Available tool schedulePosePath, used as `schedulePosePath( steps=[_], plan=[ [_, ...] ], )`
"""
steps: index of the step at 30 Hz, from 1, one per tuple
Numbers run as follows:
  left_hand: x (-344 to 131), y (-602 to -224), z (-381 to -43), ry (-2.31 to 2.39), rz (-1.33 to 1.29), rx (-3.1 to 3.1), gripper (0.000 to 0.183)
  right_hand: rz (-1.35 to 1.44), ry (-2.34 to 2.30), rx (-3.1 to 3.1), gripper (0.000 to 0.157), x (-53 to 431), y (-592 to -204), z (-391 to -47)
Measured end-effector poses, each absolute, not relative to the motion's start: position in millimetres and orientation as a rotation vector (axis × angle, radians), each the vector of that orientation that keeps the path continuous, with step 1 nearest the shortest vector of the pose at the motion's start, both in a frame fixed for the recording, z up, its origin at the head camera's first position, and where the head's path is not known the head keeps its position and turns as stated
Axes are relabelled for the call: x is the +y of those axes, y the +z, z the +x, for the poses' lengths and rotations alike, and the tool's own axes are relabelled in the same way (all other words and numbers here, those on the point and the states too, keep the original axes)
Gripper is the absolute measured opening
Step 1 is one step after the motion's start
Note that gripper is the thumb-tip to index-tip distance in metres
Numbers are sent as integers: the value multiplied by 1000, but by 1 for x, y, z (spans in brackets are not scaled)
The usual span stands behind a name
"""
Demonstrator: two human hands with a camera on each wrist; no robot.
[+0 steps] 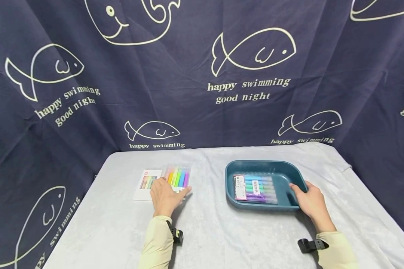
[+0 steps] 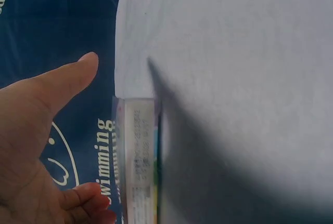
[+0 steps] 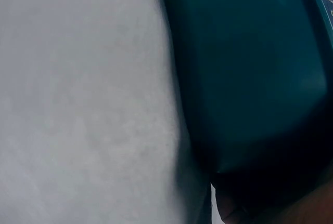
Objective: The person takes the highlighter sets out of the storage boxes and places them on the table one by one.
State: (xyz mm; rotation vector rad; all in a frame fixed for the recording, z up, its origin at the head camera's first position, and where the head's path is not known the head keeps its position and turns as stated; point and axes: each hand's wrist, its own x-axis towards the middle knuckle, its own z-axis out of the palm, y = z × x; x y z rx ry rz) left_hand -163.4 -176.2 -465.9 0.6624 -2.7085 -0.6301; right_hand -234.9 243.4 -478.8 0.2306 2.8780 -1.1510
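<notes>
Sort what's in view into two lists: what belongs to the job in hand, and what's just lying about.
Likely part of the job:
- teal tray, held by the right hand
- marker pack inside the tray
- clear marker case by the left hand
- white box beside that case

Just surroundings:
- tablecloth
- fish-print curtain

On the pale grey bench (image 1: 208, 231), a white box (image 1: 143, 194) at left bears a multicoloured panel (image 1: 148, 182) beside clear-cased markers (image 1: 177, 177) in orange, yellow, green, blue and purple. At right, a dark teal tray (image 1: 284, 189) holds a marker pack (image 1: 260, 188) in blue, green and purple. The far navy curtain (image 1: 188, 101) carries white fish outlines (image 1: 256, 49) and lettering (image 1: 249, 84); the near sleeves (image 1: 157, 241) are cream.
</notes>
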Motion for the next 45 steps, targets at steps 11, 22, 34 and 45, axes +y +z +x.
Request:
schedulePosePath(
  steps=[11, 22, 34, 45],
  plan=[
    [-162, -452, -171, -820, 506, -2800, 106, 260, -1146, 2871, 63, 243, -478, -235],
    [-145, -440, -179, -815, 263, -2812, 100, 248, -1151, 2878, 62, 243, -478, -233],
    [-124, -429, -187, -847, 113, -2896, 102, 282, -1160, 2858, 65, 244, -477, -231],
    [-105, -419, -195, -752, -99, -2920, 95, 244, -1165, 2875, 63, 241, -477, -233]
  ],
)
